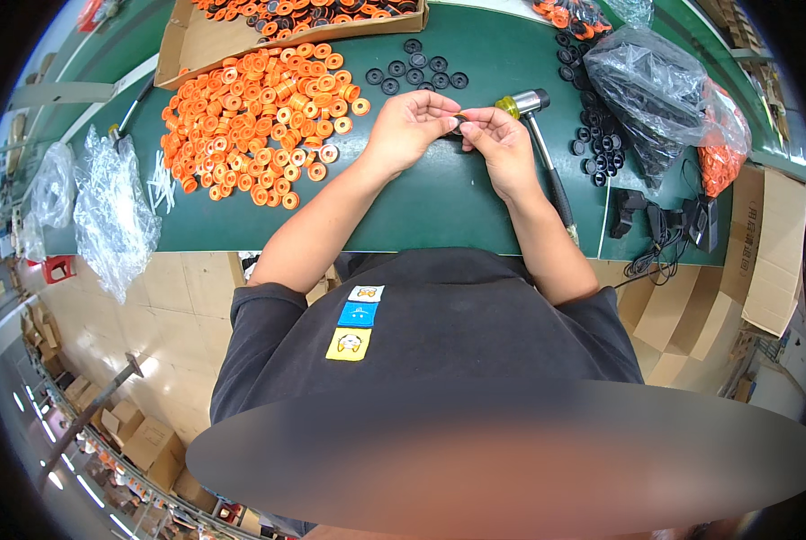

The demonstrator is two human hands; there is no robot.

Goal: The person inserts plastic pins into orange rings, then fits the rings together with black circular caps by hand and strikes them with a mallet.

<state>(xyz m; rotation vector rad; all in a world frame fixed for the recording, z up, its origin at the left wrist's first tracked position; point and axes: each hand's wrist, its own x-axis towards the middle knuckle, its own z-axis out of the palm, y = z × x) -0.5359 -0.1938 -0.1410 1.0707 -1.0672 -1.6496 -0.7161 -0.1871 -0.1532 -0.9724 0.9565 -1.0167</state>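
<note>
Both hands meet over the middle of the green bench (439,202). Left hand (409,126) and right hand (500,144) pinch one small black ring part (458,124) between their fingertips, held just above the bench surface. Part is mostly hidden by the fingers; can't tell whether an orange piece is already in it.

Around them:
- pile of orange rollers (259,121) to the left, loose on the bench
- cluster of black rings (416,70) laid flat just beyond the hands
- mallet (536,135) with a black and yellow head, lying just right of the right hand, handle pointing back at the person
- more black rings (599,144) by a dark plastic bag (650,85) on the right
- cardboard tray (207,40) with mixed orange and black parts at the far edge

Judgement: step in hand looks like fitting or aligning the ring by fingers, pre-seating. Next move likely needs the part set flat on the bench, the right hand freed to reach the mallet, the left hand steadying the part. Risk: part tilts if it isn't square.
</note>
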